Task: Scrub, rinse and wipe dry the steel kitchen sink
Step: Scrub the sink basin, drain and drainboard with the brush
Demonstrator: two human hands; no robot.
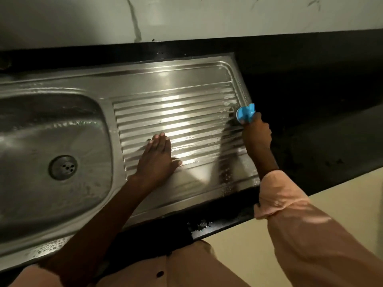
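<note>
While steel sink (145,79) sits in black counter (310,100), both hands work its drainboard.
Basin (41,129) at left: wet film, drain strainer (63,167) at bottom. Left hand (158,157) lies flat, fingers straight, on drainboard ridges. Right hand (257,134) grips blue-handled scrubber (244,114), pressed at drainboard's right edge amid suds.
</note>
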